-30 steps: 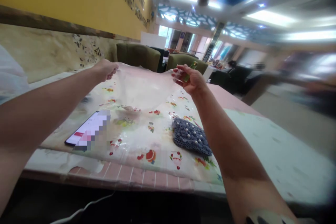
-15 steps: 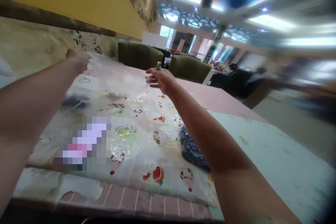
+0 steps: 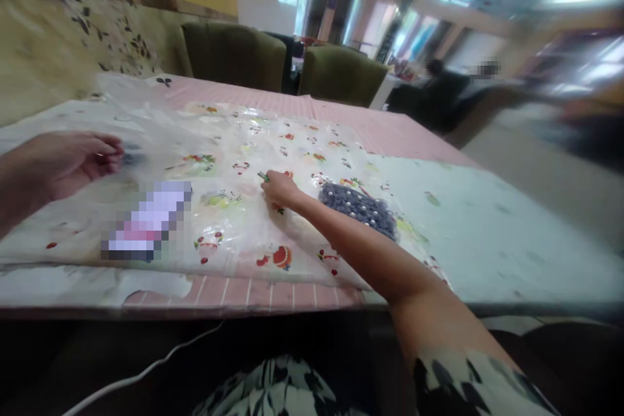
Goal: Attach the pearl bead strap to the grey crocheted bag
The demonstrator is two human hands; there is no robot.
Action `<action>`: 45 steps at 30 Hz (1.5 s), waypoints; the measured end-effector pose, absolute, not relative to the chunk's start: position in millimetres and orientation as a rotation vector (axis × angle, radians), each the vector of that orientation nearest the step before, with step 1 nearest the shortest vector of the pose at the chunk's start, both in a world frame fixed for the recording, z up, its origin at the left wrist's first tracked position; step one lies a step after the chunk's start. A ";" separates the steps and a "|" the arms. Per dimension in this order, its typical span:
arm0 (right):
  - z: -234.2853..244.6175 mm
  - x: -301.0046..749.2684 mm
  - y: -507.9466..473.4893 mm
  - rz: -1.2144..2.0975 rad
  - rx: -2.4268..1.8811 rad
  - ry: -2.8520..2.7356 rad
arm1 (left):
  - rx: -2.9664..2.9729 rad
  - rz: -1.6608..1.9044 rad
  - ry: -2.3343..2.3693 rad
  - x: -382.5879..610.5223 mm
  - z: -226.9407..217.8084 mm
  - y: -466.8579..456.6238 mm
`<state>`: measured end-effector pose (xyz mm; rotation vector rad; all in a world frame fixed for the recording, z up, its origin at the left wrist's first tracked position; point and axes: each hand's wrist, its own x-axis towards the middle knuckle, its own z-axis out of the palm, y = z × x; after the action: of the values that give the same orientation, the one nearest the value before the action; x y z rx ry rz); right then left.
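A clear plastic sheet [image 3: 253, 143] with fruit prints lies spread over the table. My right hand [image 3: 279, 190] rests on the sheet near its middle, fingers closed round a small green thing [image 3: 264, 176] that pokes out past the knuckles. My left hand [image 3: 68, 161] lies at the sheet's left side, fingers curled together on the plastic. Between the hands a phone [image 3: 146, 221] lies flat under a blur. A blue-grey beaded pouch [image 3: 359, 207] sits just right of my right wrist.
The table has a pink striped top [image 3: 273, 292] and a pale cloth [image 3: 487, 240] on its right half. Two olive armchairs [image 3: 234, 55] stand behind the far edge. A white cable [image 3: 146, 370] hangs below the near edge. People sit far off at the right.
Both hands were raised, holding the sheet's far edge up. Now the sheet lies flat, and both hands have come down onto it and nearer to me. The view has tilted downward.
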<state>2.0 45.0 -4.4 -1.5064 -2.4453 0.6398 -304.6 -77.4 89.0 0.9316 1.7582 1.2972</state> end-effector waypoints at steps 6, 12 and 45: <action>11.8 -3.4 14.0 0.391 -1.229 -2.376 | 0.889 1.290 1.435 -217.8 66.8 -105.9; 7.1 20.5 -40.8 0.666 -0.758 -2.046 | 0.916 1.262 1.025 -148.1 29.8 -109.7; -24.1 45.1 -24.9 1.920 -0.524 -1.142 | 1.792 1.375 1.337 -103.4 -7.5 -70.2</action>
<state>45.1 -24.9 -24.1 -0.5243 -1.1421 1.9196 -103.4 -70.2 -7.5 1.7924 1.3367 1.3745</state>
